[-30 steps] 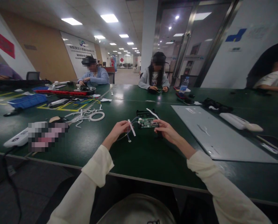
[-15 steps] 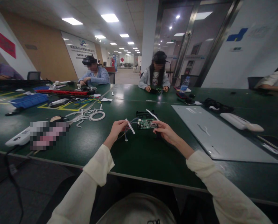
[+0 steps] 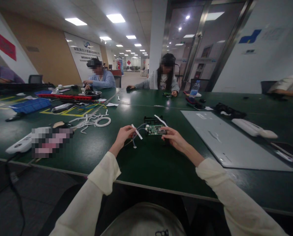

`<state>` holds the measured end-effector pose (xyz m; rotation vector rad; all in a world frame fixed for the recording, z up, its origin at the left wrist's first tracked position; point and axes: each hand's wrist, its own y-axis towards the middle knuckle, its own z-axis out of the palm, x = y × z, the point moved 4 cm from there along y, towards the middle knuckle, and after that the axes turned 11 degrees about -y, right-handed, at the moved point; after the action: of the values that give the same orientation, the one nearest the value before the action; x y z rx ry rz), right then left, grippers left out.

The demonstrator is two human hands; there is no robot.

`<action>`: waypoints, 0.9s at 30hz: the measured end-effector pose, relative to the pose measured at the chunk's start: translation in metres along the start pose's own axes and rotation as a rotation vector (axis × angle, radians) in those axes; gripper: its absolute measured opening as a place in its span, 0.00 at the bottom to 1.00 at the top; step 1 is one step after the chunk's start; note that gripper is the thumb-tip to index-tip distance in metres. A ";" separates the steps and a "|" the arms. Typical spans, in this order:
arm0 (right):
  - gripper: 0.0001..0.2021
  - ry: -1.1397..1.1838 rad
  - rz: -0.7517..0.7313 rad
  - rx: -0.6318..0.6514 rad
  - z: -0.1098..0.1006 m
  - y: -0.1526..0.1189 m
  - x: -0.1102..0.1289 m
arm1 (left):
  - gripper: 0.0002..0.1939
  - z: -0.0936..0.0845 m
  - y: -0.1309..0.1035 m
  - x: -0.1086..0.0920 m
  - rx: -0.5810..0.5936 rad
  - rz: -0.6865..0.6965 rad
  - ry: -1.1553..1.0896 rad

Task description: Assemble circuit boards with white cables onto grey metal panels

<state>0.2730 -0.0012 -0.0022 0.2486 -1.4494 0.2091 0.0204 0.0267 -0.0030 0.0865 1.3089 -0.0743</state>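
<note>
My left hand (image 3: 125, 135) is closed on a white strip (image 3: 136, 132), with thin cables (image 3: 134, 141) hanging beside its fingertips. A green circuit board (image 3: 154, 130) is at the centre, and my right hand (image 3: 173, 137) pinches its right edge. A second white strip (image 3: 160, 120) slants up from near the right fingertips. Behind the board lies a black frame (image 3: 153, 119). Grey cables run from the board's left side towards my left hand.
A grey panel (image 3: 225, 144) lies to the right, beside a white device (image 3: 252, 127). White tubing and a ring (image 3: 102, 122), a blue tray (image 3: 30, 106) and a power strip (image 3: 28, 141) are on the left. Two people sit across the table (image 3: 141, 164).
The cable end below my left hand has shifted slightly right. The person across the table has stretched an arm out to a dark object. My right hand looks nearly unmoved.
</note>
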 end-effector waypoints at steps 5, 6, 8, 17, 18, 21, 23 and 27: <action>0.21 -0.008 0.007 0.000 -0.001 0.000 -0.001 | 0.17 -0.003 0.003 0.003 0.024 -0.006 -0.007; 0.21 -0.009 0.008 0.000 -0.002 0.000 -0.001 | 0.18 -0.003 0.003 0.004 0.028 -0.005 -0.007; 0.21 -0.004 0.007 -0.003 -0.002 0.000 0.000 | 0.18 -0.003 0.003 0.004 0.043 -0.002 -0.010; 0.21 0.032 0.020 -0.015 -0.001 -0.001 0.000 | 0.17 0.001 0.003 0.002 0.057 0.015 0.026; 0.20 0.035 0.020 -0.016 0.000 -0.001 0.000 | 0.17 0.001 0.003 0.002 0.068 0.006 0.022; 0.20 0.045 0.008 -0.026 0.001 -0.002 0.002 | 0.17 0.003 0.003 0.004 0.116 -0.029 -0.001; 0.20 0.048 0.000 -0.036 0.001 -0.002 0.002 | 0.18 0.005 0.003 0.005 0.145 -0.050 -0.014; 0.19 0.046 0.000 -0.050 -0.001 -0.003 0.003 | 0.17 0.006 0.003 0.007 0.157 -0.087 -0.042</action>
<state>0.2749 -0.0036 0.0007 0.2018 -1.4067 0.1775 0.0282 0.0289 -0.0083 0.1613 1.2633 -0.2524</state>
